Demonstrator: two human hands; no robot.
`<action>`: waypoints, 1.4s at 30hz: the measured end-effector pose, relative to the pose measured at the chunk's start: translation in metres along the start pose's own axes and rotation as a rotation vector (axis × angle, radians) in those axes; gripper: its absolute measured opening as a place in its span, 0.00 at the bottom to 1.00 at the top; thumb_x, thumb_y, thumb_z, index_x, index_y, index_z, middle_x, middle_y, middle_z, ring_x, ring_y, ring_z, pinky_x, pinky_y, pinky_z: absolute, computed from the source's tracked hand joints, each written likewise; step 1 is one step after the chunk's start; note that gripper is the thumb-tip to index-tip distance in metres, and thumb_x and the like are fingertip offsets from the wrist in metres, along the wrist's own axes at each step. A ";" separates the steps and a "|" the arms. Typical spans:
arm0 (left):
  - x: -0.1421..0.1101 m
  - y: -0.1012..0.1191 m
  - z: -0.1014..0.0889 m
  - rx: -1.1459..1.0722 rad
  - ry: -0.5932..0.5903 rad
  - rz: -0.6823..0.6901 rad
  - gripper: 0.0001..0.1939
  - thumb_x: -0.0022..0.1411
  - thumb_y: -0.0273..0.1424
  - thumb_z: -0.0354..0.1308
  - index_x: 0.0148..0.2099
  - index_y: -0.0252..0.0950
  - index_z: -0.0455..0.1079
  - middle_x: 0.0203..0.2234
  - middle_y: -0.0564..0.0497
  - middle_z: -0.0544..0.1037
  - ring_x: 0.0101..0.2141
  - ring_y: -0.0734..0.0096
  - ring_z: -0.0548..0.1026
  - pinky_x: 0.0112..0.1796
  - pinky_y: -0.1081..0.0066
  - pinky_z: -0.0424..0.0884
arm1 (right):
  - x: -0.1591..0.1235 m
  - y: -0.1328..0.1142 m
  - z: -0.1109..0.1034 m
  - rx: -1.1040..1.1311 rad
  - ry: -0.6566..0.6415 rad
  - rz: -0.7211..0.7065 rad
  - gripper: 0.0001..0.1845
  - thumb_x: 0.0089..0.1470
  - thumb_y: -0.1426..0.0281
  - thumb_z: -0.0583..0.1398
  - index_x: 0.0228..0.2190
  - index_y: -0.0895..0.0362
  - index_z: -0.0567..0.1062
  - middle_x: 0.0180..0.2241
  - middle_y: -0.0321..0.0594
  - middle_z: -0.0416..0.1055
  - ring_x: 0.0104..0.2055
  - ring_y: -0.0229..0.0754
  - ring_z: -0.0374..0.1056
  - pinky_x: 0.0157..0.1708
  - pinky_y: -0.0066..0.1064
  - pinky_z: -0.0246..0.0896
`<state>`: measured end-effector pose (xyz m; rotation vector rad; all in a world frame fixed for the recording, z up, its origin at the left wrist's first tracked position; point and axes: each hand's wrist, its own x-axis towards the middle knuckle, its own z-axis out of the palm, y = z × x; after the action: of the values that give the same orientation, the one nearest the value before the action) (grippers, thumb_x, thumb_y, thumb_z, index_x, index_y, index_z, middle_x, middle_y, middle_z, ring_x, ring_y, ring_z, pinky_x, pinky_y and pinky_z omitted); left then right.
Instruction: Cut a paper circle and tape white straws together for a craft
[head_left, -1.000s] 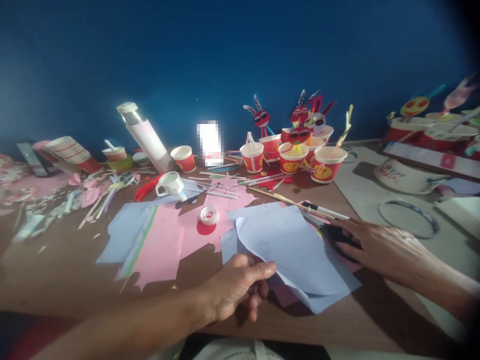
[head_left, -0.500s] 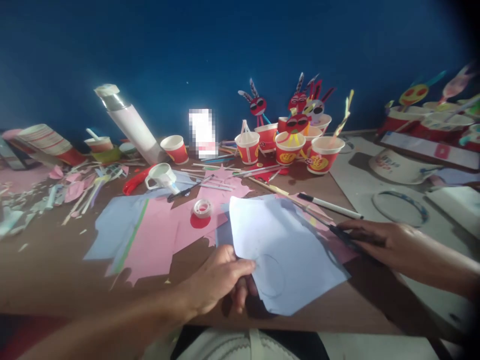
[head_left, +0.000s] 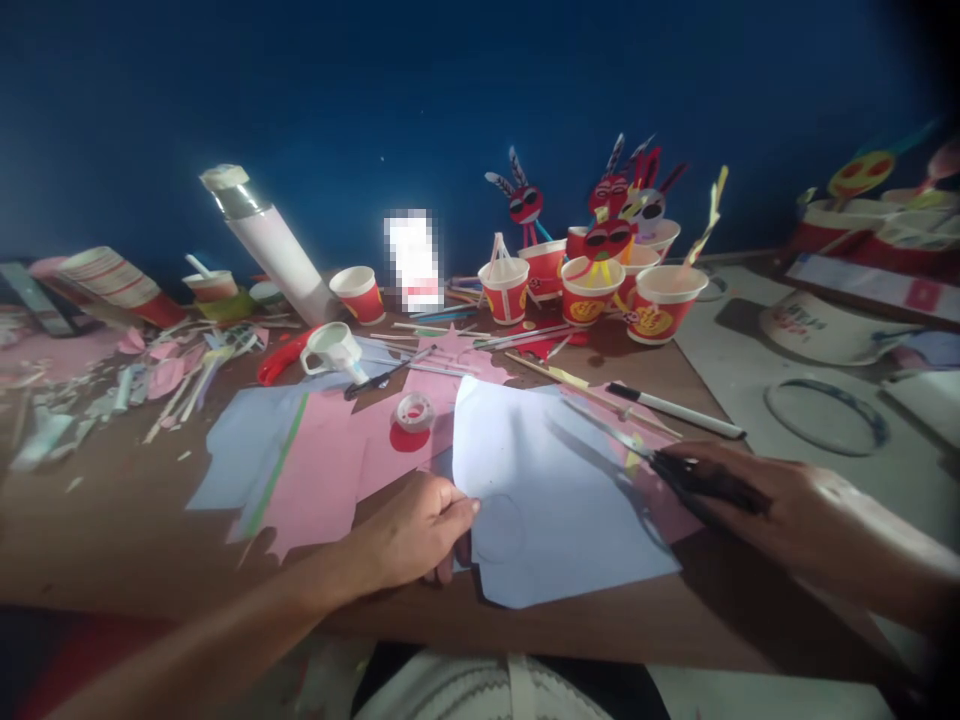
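My left hand [head_left: 427,525] pinches the left edge of a white sheet of paper [head_left: 555,490], thumb on top and fingers beneath. A drawn circle [head_left: 499,528] shows on the sheet beside my thumb. My right hand [head_left: 787,510] is closed round the dark handles of a pair of scissors [head_left: 675,470]. The scissors' blades point left above the sheet's right part and look slightly apart. Under and behind the sheet lie pink paper [head_left: 322,470] and light blue paper [head_left: 244,430]. A roll of tape [head_left: 413,412] rests left of the sheet.
Red paper cups [head_left: 592,290] with bug-like paper figures stand at the back. A white marker [head_left: 675,410] lies behind the sheet. A white mug [head_left: 334,352], a leaning thermos [head_left: 274,250], stacked cups [head_left: 120,285] and paper scraps [head_left: 169,375] occupy the left. A headband [head_left: 825,415] lies right.
My right hand has brought the scissors left, so the blades now show over the sheet. My left hand and the sheet have shifted slightly left and up. The view has turned a little.
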<state>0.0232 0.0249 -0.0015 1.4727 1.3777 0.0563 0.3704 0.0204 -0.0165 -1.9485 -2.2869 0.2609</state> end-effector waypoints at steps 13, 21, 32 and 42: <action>-0.004 -0.001 -0.021 0.245 0.204 0.128 0.18 0.61 0.42 0.46 0.23 0.37 0.53 0.16 0.59 0.61 0.18 0.76 0.65 0.21 0.76 0.53 | -0.001 -0.023 0.001 -0.224 -0.294 0.043 0.19 0.57 0.63 0.47 0.49 0.46 0.66 0.37 0.40 0.77 0.34 0.53 0.74 0.30 0.42 0.65; 0.003 0.006 -0.015 0.654 0.653 0.234 0.16 0.59 0.33 0.49 0.21 0.37 0.52 0.15 0.58 0.53 0.19 0.76 0.52 0.25 0.72 0.49 | -0.001 -0.029 -0.002 -0.236 -0.317 0.079 0.19 0.57 0.63 0.47 0.48 0.47 0.67 0.36 0.40 0.77 0.34 0.54 0.74 0.31 0.43 0.65; -0.009 0.009 -0.045 0.233 0.897 0.506 0.08 0.59 0.32 0.54 0.28 0.36 0.67 0.17 0.56 0.69 0.20 0.77 0.67 0.23 0.78 0.62 | 0.000 -0.018 0.011 -0.211 -0.223 0.059 0.21 0.54 0.62 0.49 0.49 0.47 0.68 0.39 0.41 0.77 0.36 0.54 0.74 0.33 0.44 0.67; -0.008 0.020 -0.053 -0.873 0.879 0.523 0.08 0.53 0.30 0.62 0.29 0.37 0.64 0.20 0.56 0.71 0.17 0.76 0.70 0.15 0.77 0.64 | 0.002 -0.025 -0.004 0.266 0.054 0.061 0.21 0.51 0.57 0.54 0.47 0.47 0.68 0.37 0.40 0.76 0.35 0.49 0.73 0.30 0.35 0.67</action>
<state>-0.0001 0.0572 0.0397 0.9954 1.2748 1.5815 0.3468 0.0184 -0.0078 -1.8677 -2.0418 0.4849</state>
